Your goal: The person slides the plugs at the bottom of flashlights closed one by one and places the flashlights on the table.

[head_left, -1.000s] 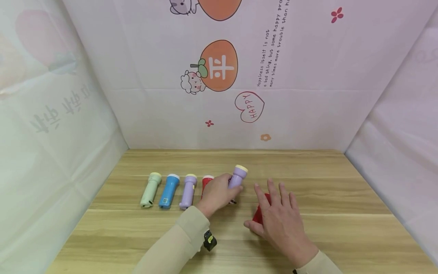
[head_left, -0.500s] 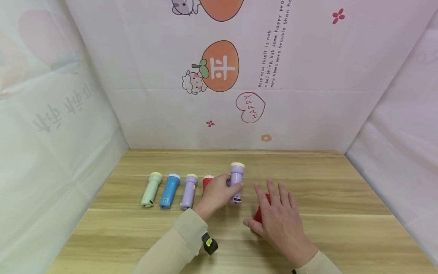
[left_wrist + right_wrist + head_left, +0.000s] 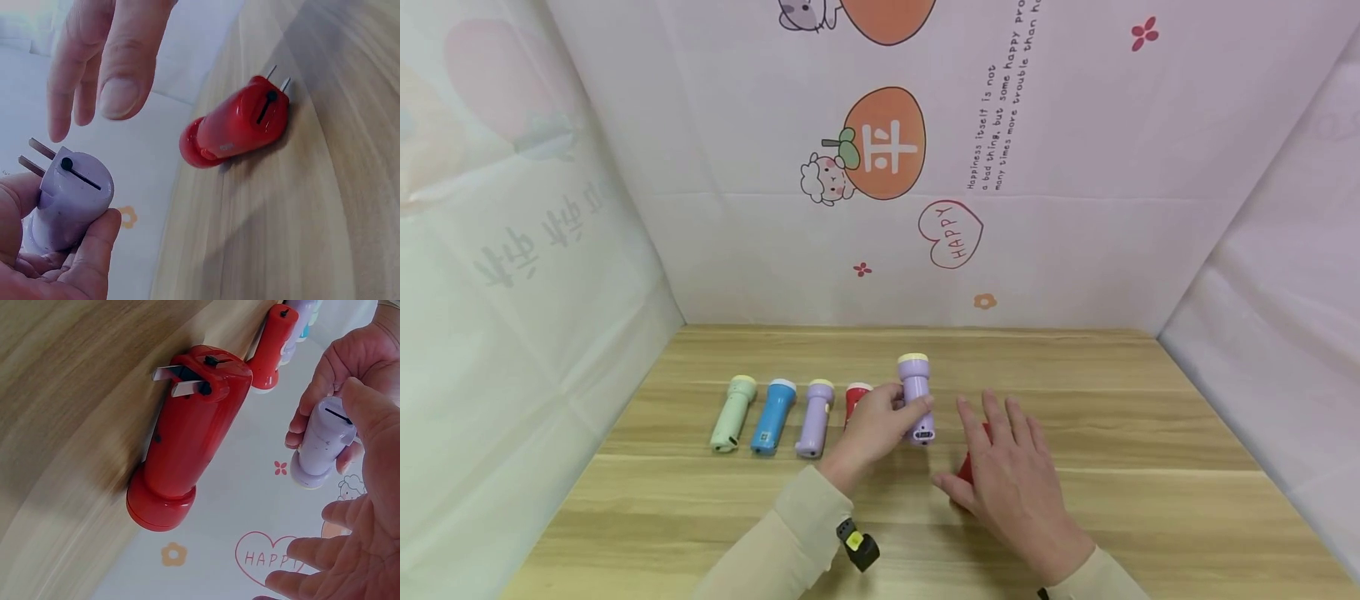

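My left hand (image 3: 872, 425) grips a purple flashlight (image 3: 915, 385) upright, its yellowish head up and its base above the table. In the left wrist view two metal plug prongs (image 3: 42, 149) stick out at its base, beside a black slider. My right hand (image 3: 1018, 496) is spread, palm down, over a red flashlight (image 3: 967, 471), mostly hidden from the head view. The right wrist view shows that red flashlight (image 3: 194, 431) lying on the table with its plug prongs out, apart from the fingers.
On the left of the wooden table (image 3: 700, 517) lie in a row a green flashlight (image 3: 733, 415), a blue flashlight (image 3: 773, 418), another purple flashlight (image 3: 815, 421) and another red flashlight (image 3: 854, 400), partly behind my left hand. Printed white cloth (image 3: 760, 250) walls the back and sides.
My left hand has turned the purple flashlight from a rightward lean to nearly upright, bringing its base into view, and shifted it slightly left. The right hand has hardly moved.
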`<state>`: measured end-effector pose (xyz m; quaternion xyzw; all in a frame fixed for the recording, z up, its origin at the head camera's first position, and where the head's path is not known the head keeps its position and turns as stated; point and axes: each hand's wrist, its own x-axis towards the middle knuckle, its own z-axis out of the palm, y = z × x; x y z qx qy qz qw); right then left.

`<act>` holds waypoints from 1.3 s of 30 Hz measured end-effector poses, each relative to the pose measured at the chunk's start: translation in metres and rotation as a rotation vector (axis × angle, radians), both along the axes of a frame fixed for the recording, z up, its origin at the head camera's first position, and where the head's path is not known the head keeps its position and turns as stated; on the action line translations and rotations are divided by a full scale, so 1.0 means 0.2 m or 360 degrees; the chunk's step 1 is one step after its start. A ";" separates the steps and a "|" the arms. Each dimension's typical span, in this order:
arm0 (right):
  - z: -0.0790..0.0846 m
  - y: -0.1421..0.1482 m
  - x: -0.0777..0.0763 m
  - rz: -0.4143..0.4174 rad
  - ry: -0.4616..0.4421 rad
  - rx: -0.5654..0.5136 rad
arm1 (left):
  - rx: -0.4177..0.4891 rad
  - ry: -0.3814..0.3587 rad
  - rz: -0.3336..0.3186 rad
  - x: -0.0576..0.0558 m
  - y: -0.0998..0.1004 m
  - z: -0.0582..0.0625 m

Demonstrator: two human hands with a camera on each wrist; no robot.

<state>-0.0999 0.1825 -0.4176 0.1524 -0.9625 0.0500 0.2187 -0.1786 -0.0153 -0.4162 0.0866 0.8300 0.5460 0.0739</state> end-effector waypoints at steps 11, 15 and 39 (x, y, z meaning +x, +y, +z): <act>0.02 -0.01 -0.02 0.0115 0.0126 -0.0010 | 0.0426 -0.0148 0.0038 0.04 0.03 -0.01; 0.02 -0.01 -0.02 0.0130 0.0124 -0.0030 | 0.0605 -0.0175 0.0035 0.05 0.04 -0.01; 0.03 -0.05 -0.01 0.0309 0.0370 -0.0259 | 0.1039 -0.0283 0.0070 0.13 0.03 0.02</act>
